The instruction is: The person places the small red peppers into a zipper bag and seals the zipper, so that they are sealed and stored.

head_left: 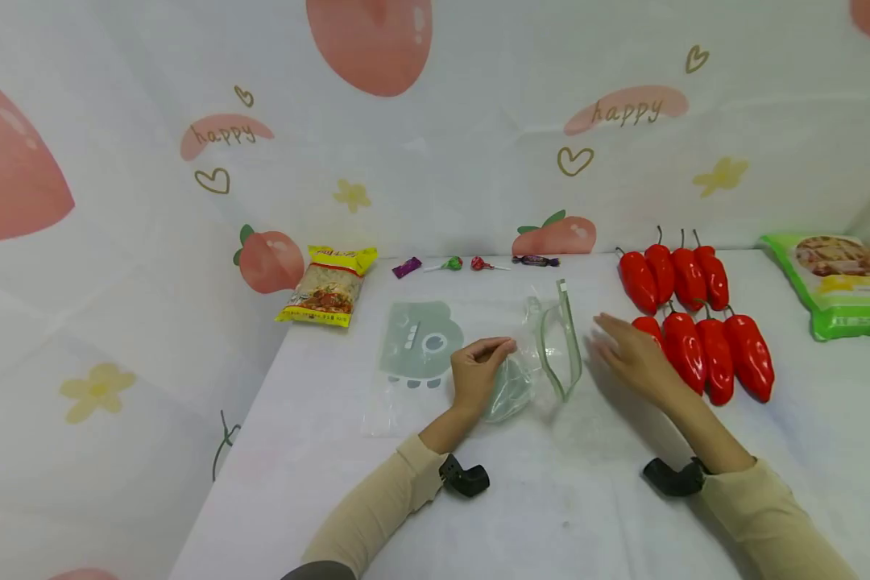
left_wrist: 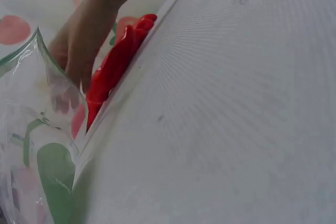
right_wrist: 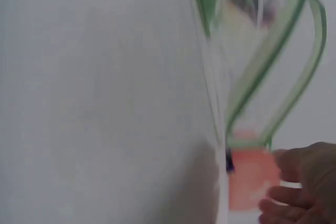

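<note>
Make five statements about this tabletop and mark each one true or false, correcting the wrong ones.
1. The left hand pinches the zip bag. True.
2. The red chili peppers lie in two rows. True.
3. The right hand grips a chili pepper. False: it holds nothing and is near the zip bag's open mouth.
4. The green lollipop lies left of the red lollipop in the head view. True.
5. The green-edged food packet is at the table's left side. False: it lies at the right, beyond the red chili peppers.

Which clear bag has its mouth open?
The held bag, pinched by the left hand: its green-edged mouth gapes toward the right hand, while the other bag lies flat on the table.
</note>
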`<state>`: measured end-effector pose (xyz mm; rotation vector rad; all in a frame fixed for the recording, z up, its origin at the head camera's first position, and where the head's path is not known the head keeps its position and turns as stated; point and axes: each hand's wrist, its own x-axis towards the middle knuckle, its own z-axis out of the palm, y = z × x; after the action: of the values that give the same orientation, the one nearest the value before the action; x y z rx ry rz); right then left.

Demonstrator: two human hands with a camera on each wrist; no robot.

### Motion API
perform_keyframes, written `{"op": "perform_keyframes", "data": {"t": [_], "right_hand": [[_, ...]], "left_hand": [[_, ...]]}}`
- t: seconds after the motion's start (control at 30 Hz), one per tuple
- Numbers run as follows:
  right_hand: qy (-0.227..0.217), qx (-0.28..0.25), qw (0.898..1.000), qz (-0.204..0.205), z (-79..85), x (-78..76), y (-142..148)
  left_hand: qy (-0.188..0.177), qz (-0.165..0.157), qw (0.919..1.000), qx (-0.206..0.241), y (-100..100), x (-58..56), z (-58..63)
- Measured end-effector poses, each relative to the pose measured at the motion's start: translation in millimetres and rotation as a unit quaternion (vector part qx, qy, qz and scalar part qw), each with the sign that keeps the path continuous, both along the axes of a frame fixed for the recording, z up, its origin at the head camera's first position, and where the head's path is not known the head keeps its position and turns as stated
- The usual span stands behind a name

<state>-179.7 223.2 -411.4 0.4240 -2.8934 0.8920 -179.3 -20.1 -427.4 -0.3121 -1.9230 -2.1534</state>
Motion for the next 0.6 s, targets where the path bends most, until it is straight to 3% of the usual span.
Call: {"op": "perform_keyframes", "data": {"t": [0.1, 0.2, 0.6], "right_hand": [[0.044, -0.039, 0.996, -0.072, 5.6, -3.9, 15.9], [0.037, -0.057, 0.992, -0.108, 6.0, -8.3, 26.7], [-0.071, -0.041, 0.989, -0.119, -3.0, -16.4, 28.1]], "left_hand": [[0.010, 0.001, 0.9999, -0.002, 0.1, -0.5, -0.7], [0.015, 0.005, 0.9999, -0.004, -1.1, -1.0, -0.1], [0.017, -0.001, 0.9998, 0.012, 0.8, 1.2, 0.6]]}}
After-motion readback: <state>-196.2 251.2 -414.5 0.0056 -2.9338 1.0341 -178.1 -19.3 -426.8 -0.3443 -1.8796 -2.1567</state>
